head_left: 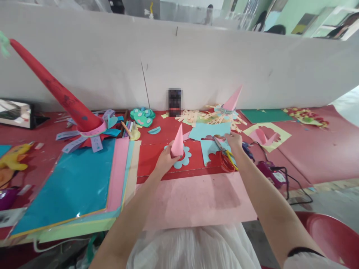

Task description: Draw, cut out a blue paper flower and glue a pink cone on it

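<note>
My left hand is closed around the base of a small pink paper cone, which points upward. Beneath and beside the cone lies a light blue scalloped paper flower on a red sheet. My right hand is over the right side of the work area with its fingers curled together; whatever is in them, if anything, is hidden. Close to it are scissors with yellow handles, a cut light blue sheet and a dark blue glue gun.
A tall red paper cone hat stands at left behind a blue sheet stack. A pink cone hat with paper strips is at the back. Right are a yellow sheet, purple box with cables and red basin.
</note>
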`<state>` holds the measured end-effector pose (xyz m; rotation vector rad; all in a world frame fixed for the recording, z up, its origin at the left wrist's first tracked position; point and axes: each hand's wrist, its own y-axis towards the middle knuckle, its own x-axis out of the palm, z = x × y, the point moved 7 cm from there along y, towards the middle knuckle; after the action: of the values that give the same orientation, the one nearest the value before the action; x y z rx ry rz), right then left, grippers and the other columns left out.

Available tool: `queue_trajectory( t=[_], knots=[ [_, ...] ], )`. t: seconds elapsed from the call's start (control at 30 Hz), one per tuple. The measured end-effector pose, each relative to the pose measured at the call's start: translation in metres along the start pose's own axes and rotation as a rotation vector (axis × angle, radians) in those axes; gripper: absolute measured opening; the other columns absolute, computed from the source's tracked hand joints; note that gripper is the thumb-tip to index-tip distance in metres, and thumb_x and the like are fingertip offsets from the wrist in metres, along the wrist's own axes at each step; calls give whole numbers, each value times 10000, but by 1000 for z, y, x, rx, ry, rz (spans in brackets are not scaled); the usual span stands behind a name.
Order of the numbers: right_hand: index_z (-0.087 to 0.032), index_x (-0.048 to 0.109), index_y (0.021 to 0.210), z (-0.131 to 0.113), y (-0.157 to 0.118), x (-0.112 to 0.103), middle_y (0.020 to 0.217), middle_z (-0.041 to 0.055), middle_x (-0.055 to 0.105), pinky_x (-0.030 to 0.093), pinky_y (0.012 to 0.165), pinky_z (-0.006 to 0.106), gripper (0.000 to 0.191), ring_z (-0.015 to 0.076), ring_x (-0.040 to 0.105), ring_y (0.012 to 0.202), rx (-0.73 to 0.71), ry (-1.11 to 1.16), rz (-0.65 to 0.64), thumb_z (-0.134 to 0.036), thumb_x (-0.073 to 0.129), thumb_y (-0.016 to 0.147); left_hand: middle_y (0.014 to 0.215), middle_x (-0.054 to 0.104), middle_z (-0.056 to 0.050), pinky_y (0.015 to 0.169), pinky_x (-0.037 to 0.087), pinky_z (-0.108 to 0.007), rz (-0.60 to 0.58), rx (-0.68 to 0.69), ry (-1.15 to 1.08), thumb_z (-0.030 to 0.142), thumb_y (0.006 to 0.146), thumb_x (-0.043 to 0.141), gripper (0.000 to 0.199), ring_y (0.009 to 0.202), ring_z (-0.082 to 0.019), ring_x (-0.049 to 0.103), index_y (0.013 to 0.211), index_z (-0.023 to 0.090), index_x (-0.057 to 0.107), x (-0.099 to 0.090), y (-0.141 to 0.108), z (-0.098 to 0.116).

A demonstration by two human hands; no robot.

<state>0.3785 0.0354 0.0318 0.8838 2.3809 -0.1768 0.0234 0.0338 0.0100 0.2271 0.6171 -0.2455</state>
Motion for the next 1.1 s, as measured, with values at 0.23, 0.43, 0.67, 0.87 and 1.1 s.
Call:
queue_trajectory(
  t=[0.23,0.43,0.67,0.87,1.1],
  knots=[
    [-167,604,742,-17,-5,17,731,99,625,434,765,342,135,252,569,805,-80,-314,-24,-278,529,728,1258,588,-96,863,490,-440,-22,-28,-5,371,729,691,692,1108,-314,575,1348,267,399,2,-2,2],
    [-96,415,1316,-27,-23,29,1425,212,387,298,1027,478,616,334,341,1296,-223,-425,79,-323,547,758,1372,499,-93,1027,386,-470,22,7,-78,386,682,733,712,1267,-308,453,1315,255,434,-6,-5,10],
    [-136,396,1345,-40,-51,43,1460,196,320,247,1074,520,573,334,214,1385,-376,-456,81,-288,497,802,1355,513,-101,1073,339,-417,159,112,-264,418,886,486,487,1297,-224,433,1332,240,408,-25,-10,8],
    [-162,610,1104,-57,-80,41,1193,154,550,386,989,412,337,267,508,1141,-476,-379,-10,-221,426,828,1310,552,-75,1054,369,-409,176,126,-197,393,851,548,498,1241,-212,489,1314,262,419,-30,-11,15],
    [-144,628,1042,-31,-88,2,1027,165,582,451,788,383,309,309,563,990,-278,-864,-131,-162,494,765,1365,504,-77,1065,362,-415,128,142,-163,380,823,588,514,1286,-240,448,1296,260,428,-26,-16,24]
  ],
)
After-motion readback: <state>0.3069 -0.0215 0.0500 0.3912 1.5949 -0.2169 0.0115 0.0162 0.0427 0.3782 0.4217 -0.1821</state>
